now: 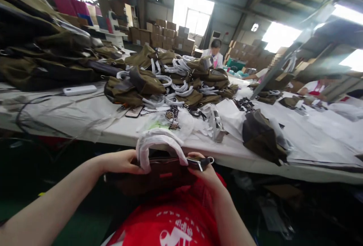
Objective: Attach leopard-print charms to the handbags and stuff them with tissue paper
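A dark brown handbag is held upright against my body, just below the table's front edge. Its two arched handles are wrapped in white padding. My left hand grips the bag's top edge by the left foot of the handle. At the other end, my right hand is closed on the top corner, beside a zipper end with a metal ring. The fingers of both hands are partly hidden by the bag.
A heap of similar olive bags covers the white table. Nearer lie a phone, beaded chains and a grey metal tool. One bag leans at the right edge. A co-worker stands beyond the heap.
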Motion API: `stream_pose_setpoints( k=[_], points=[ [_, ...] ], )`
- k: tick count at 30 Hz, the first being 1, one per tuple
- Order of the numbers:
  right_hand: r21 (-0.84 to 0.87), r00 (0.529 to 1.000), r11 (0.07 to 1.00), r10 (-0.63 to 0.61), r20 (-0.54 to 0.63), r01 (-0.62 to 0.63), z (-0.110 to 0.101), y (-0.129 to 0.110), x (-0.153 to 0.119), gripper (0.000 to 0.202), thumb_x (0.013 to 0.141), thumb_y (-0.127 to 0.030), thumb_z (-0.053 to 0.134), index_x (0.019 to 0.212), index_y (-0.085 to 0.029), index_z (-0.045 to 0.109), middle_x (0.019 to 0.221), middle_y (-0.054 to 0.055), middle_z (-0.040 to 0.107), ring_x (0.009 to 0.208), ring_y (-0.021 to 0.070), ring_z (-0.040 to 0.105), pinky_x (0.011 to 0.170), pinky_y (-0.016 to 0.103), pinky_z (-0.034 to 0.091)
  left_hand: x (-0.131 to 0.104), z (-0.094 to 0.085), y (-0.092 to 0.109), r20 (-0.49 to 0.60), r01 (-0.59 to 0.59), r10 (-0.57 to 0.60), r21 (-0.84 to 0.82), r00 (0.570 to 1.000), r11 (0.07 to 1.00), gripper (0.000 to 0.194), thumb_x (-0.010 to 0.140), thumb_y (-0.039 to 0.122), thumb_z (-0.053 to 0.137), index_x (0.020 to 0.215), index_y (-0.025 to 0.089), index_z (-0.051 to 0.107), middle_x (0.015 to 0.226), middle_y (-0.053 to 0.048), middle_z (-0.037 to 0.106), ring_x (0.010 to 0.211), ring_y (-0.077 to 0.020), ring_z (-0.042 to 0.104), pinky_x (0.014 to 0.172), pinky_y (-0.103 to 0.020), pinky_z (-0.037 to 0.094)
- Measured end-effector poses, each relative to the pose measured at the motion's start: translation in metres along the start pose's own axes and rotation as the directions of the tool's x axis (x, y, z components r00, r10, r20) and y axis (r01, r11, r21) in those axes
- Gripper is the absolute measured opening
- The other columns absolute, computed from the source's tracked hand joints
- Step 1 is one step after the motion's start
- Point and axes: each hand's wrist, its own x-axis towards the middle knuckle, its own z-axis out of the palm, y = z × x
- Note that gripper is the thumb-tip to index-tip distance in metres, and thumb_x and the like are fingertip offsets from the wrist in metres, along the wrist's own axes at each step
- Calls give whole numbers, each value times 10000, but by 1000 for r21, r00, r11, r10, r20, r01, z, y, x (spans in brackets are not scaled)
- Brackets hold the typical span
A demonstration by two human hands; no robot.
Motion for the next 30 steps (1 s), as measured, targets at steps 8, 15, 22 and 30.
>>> stream_pose_setpoints(
  k=[8, 15, 22, 30],
  points=[
    [20, 997, 999, 31, -72, -30, -35, -9, -18, 520, 680, -253, 794, 1164, -201, 611, 1139, 101, 693, 1048, 277, 655, 998, 459, 435, 34, 19, -14, 152, -2, 61, -359, 987, 933, 535, 763, 619, 641, 1073, 190, 718, 1144, -58, 721, 1076, -294, 637, 936, -339, 499],
    [-83, 964, 985, -167, -208, 153, -68, -32, -17, 572, 802, -417, 610, 1328, -206, 535, 1398, 109, 537, 1316, 304, 462, 1097, 516, 335, 43, 22, 13, 5, 14, -13, -284, 1000, 959, 446, 719, 571, 658, 948, 199, 749, 1004, -24, 752, 987, -292, 646, 852, -309, 521],
    [-635, 934, 739, -348, -76, 224, -25, -53, -9, 379, 980, -389, 391, 1211, -225, 643, 1206, 91, 654, 1153, 243, 561, 1020, 427, 414, 34, 33, 33, -110, -44, 28, -140, 994, 989, 328, 630, 290, 561, 875, 216, 767, 998, 14, 752, 1014, -310, 625, 888, -300, 502],
    [-404, 975, 900, -210, -71, 165, 1, -44, -17, 424, 990, -452, 359, 926, -197, 691, 926, 70, 655, 836, 195, 608, 738, 309, 490, 10, 69, 4, -168, 1, -76, -404, 983, 915, 352, 723, 457, 648, 921, 184, 749, 929, -10, 758, 890, -261, 677, 736, -258, 520]
  ],
)
